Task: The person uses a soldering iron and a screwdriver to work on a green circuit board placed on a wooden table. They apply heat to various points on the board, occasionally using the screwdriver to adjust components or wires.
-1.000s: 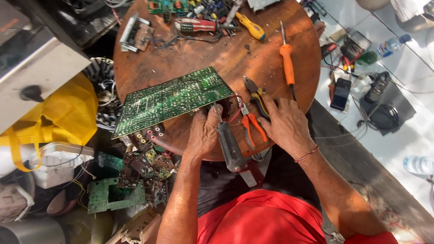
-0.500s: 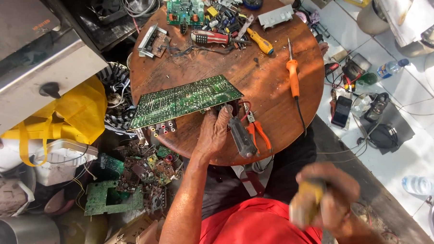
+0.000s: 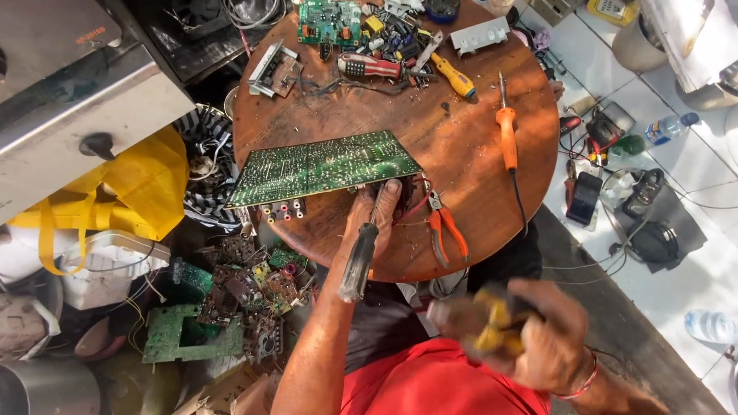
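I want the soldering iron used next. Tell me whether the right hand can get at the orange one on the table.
Probably yes, once emptied: the right hand holds a blurred yellow tool off the table, and the orange soldering iron lies in bare wood with nothing over it.

Orange soldering iron [image 3: 507, 133] on round wooden table [image 3: 468, 220]; yellow bag [image 3: 139, 187] beside it.

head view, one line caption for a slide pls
Left hand on a green circuit board at a round wooden table; right hand holds a blurred yellow tool.
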